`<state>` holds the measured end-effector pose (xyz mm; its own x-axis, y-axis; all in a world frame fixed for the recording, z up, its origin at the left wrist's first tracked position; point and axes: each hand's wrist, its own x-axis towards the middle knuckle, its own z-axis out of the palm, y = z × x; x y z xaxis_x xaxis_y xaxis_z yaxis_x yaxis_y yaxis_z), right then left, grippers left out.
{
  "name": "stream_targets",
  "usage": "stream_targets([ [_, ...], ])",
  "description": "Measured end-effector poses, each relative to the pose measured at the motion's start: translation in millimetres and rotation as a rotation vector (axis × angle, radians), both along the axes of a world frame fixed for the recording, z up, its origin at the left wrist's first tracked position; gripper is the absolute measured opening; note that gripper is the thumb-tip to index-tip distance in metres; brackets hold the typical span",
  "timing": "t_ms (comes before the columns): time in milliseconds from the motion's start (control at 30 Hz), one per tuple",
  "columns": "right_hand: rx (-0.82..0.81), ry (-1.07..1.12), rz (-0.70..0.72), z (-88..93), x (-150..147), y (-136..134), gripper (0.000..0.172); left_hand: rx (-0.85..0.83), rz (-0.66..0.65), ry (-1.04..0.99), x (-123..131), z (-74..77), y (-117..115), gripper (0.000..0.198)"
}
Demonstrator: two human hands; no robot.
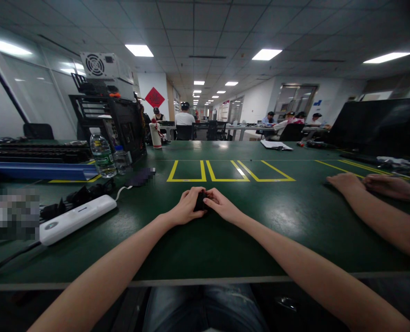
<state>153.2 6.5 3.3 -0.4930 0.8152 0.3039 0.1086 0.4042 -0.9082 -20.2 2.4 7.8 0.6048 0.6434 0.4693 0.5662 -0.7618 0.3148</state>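
Both my hands meet at the middle of the green table (205,240). My left hand (187,206) and my right hand (220,206) have their fingers curled round a small black object (201,201) held between them, low over the table top. Most of that object is hidden by my fingers, so I cannot name it. Yellow outlined rectangles (225,170) are painted on the table just beyond my hands.
A white power strip (75,223) with cable lies at left, beside two water bottles (102,157) and a black equipment rack (122,124). Another person's forearms and hands (367,189) rest on the table at right. A clipboard (277,145) lies further back. People sit at distant desks.
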Motion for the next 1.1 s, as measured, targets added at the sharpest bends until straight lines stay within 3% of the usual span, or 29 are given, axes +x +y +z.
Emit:
stream_targets([
  [200, 0.018, 0.028, 0.065, 1.8, 1.9, -3.1, 0.026, 0.009, -0.004, 0.000, -0.4, 0.9, -1.8, 0.056],
  [400, 0.016, 0.017, -0.007, 5.8, -1.6, -5.8, 0.017, 0.020, -0.009, -0.006, -0.3, 1.4, -1.6, 0.057],
  [833, 0.014, 0.046, 0.066, 0.3, 0.6, -1.8, 0.021, 0.022, -0.006, -0.002, -0.6, -0.8, -0.2, 0.058],
  [1100, 0.022, 0.087, 0.014, 1.2, -2.2, 1.0, 0.017, 0.023, -0.012, -0.003, -0.5, 0.5, -1.6, 0.058],
])
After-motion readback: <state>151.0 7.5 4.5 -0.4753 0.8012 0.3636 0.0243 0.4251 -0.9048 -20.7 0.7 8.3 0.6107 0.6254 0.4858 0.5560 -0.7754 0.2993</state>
